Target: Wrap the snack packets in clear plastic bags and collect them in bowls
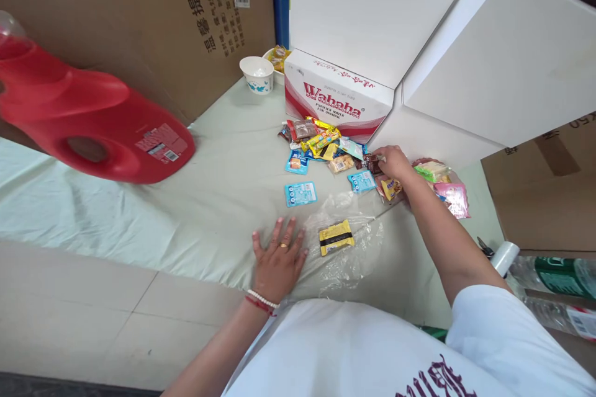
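Note:
My left hand (pixel 278 263) lies flat on the pale green cloth, fingers spread, beside a clear plastic bag (pixel 365 260). On that bag rests a yellow snack packet (pixel 336 237) with a black stripe. My right hand (pixel 395 164) reaches to the right side of a pile of small wrapped snacks, its fingers closed on a dark brown snack packet (pixel 367 163); the fingertips are partly hidden. Just below it sit a blue packet (pixel 362 182) and a yellow-and-red packet (pixel 390 188). Another blue packet (pixel 300 194) lies apart, above my left hand.
A white-and-red Wahaha box (pixel 338 90) stands behind the pile, with a paper cup (pixel 257 74) to its left. A large red detergent bottle (pixel 93 118) is at the left. More bagged snacks (pixel 449 189) lie beyond my right forearm; plastic bottles (pixel 554 276) are at the far right.

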